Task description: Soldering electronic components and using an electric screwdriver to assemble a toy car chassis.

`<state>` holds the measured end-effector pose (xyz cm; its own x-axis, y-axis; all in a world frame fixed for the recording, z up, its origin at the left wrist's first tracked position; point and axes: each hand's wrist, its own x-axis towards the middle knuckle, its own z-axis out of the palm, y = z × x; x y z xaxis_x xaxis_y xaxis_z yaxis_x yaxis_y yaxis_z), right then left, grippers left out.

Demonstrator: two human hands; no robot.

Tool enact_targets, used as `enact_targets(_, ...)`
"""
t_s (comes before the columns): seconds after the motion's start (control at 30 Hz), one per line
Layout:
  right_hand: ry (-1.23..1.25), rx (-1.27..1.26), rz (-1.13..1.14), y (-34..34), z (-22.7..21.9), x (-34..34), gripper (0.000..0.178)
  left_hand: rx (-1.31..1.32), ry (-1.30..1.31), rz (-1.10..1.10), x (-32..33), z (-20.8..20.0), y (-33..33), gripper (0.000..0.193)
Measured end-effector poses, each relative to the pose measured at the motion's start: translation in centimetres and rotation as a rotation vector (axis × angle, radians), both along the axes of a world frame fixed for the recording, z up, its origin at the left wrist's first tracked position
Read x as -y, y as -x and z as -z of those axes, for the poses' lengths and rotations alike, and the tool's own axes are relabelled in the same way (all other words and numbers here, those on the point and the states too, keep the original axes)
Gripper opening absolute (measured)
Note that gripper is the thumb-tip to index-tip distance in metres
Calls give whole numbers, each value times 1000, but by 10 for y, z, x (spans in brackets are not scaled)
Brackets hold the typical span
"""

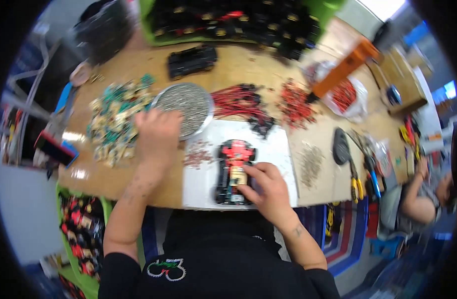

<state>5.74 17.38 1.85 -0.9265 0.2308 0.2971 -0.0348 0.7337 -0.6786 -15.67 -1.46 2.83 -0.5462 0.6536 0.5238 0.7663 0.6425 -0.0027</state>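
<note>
In front of me a red and black toy car chassis (235, 151) lies on a white board (281, 169), with a small tan circuit board (238, 176) on it. My right hand (266, 188) grips the chassis from its right side, thumb and forefinger at the circuit board. Over the left rim of a round metal dish (194, 110) full of small silvery screws is my left hand (158, 133); its fingers are bent and blurred, and their tips are hidden. Beside that hand spreads a pile of green and tan circuit boards (111, 119). Small reddish parts (198, 154) lie between the dish and the chassis.
Behind the dish lie a black car body (192, 61) and red wires (238, 102). A green crate (148, 30) of black parts stands at the back. Red parts (294, 104), an orange tool (345, 67), loose screws (311, 163) and pliers (356, 184) are to the right. Another person (420, 199) sits far right.
</note>
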Motion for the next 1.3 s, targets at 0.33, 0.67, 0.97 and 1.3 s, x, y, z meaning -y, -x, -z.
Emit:
enact_targets(0.33,16,-57,1,-7,8,-8,41,115,-75,82,-19,-14,-29,14)
enact_targets(0.67,20,-73,-3,-9,12,-5,41,654,-267,474,-38,-14,-116,12)
enact_targets(0.97,67,-97,-31,-6,15,-7,40,411,-175,448,-40,-13,-123,16)
enact_targets(1.3,16,-555,474,34,-66,-107,64,361,-160,441,-40,-10,-126,22)
